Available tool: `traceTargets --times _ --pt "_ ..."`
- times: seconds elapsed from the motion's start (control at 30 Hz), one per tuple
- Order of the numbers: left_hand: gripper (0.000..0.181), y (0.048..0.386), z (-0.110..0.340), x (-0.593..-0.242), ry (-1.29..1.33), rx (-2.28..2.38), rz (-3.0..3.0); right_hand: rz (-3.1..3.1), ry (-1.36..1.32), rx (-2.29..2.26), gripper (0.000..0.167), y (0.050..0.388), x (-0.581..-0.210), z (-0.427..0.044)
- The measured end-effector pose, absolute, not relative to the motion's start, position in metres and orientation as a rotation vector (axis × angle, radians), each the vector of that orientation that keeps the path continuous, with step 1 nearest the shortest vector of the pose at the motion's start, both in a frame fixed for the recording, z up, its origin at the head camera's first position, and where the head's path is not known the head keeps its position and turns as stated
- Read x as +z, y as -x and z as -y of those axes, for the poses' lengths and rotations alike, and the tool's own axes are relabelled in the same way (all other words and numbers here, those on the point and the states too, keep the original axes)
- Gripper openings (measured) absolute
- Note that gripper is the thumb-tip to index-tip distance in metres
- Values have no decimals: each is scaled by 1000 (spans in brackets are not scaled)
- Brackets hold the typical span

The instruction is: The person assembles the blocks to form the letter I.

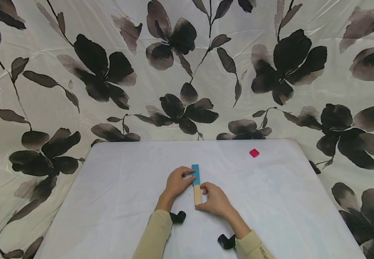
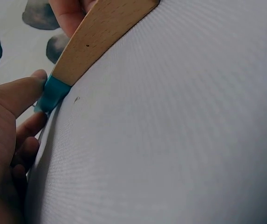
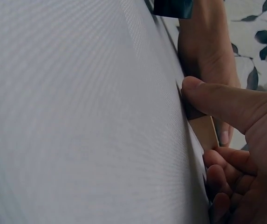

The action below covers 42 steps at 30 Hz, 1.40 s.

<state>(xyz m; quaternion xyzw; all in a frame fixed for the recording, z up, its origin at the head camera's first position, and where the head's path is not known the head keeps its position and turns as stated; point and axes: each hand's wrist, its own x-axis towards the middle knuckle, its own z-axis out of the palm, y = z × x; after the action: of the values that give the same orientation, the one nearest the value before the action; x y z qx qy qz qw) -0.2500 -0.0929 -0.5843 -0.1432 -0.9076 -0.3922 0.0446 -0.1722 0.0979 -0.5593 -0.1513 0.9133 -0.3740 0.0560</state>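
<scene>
A blue block (image 1: 195, 175) and a plain wooden block (image 1: 197, 195) lie end to end in one line on the white table. My left hand (image 1: 177, 182) pinches the blue block between thumb and fingers, also visible in the left wrist view, where the wooden block (image 2: 96, 39) meets the blue one (image 2: 54, 92). The right hand (image 1: 217, 200) holds the wooden block by its ends, thumb at the near end and fingers by the joint. In the right wrist view, part of the wooden block (image 3: 204, 133) shows between that thumb and the fingers.
A red block (image 1: 254, 153) lies near the far right edge of the table (image 1: 125, 162). Behind the table hangs a cloth with dark flowers (image 1: 180, 72). Black wrist devices (image 1: 178, 217) sit at both sleeves.
</scene>
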Motion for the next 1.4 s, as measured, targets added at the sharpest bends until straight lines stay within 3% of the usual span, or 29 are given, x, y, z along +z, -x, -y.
traceTargets --times 0.83,1.4 --pt "27 249 96 -580 445 -1335 2757 -2740 473 -1174 76 169 -559 -103" --pt "34 231 106 -582 460 -1453 2758 -2701 504 -1228 66 167 -561 -109"
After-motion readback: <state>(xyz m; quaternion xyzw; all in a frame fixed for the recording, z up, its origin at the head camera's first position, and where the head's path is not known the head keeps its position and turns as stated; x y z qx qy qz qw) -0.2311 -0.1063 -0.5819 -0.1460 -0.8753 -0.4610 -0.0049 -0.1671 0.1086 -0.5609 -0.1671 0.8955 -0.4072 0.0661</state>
